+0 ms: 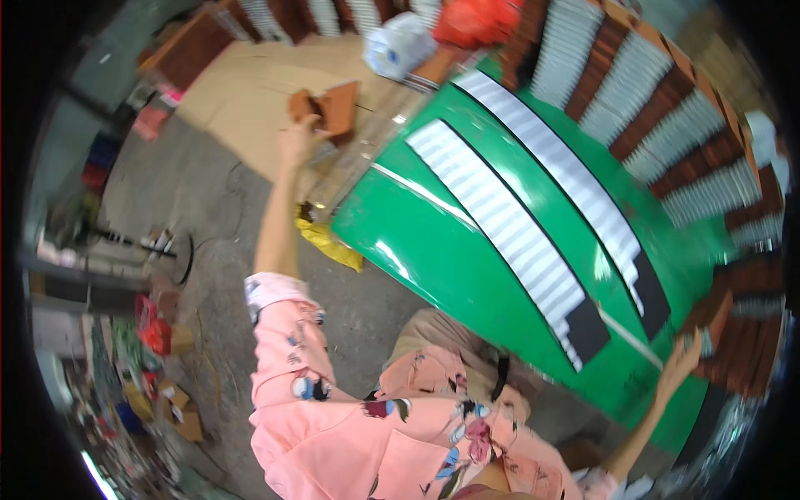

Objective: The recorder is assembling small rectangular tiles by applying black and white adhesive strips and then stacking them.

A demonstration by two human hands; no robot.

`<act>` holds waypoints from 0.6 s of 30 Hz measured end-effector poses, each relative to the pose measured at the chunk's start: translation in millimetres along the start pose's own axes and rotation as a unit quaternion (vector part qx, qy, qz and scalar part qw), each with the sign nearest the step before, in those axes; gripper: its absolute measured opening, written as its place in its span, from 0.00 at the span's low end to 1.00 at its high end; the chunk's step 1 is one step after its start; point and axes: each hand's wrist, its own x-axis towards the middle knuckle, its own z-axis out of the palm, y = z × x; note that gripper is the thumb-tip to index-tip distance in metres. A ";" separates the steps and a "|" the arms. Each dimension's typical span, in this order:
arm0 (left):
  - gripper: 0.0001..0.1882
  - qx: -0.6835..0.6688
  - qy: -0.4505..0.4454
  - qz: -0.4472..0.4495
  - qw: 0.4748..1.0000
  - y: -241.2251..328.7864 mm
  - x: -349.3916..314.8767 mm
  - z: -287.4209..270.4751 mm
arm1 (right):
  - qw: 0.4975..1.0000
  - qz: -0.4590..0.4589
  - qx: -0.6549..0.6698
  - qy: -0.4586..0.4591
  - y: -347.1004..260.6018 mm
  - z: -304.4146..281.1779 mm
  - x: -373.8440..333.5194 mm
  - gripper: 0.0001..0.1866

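A: Where are the person's hands?

B: Both are stretched wide, off either side of the green tabletop (400, 221). The left hand (297, 143) is left of it, above a cardboard sheet (242, 92). Its fingers look bent in around some brown pieces (337, 112), pinching them, though blur hides the exact grip.

A: And the right hand (682, 358)?

B: At the right edge of the tabletop, against a brown stack (742, 354). The fingers are partly curled there; I cannot tell whether they have hold of a piece.

A: What lies on the tabletop itself?

B: Two long dark strips, side by side and apart: a near strip (500, 233) and a far strip (558, 158). Both carry rows of pale pieces over most of their length.

A: So how far along would you say it is?

B: Judging by coverage, well on. Only a bare black patch shows at each strip's end toward the tabletop's right side.

A: Anything left in supply?

B: Plenty, it seems: pale stacks (567, 50) alternate with brown ones along the tabletop's far side. A yellow bag (333, 246) sits just off its left corner.
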 end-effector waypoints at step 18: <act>0.25 -0.550 -0.376 0.336 0.666 215.9 -210.7 -72.9 | 0.977 -0.148 0.021 -0.149 -137.8 70.4 -74.7 0.21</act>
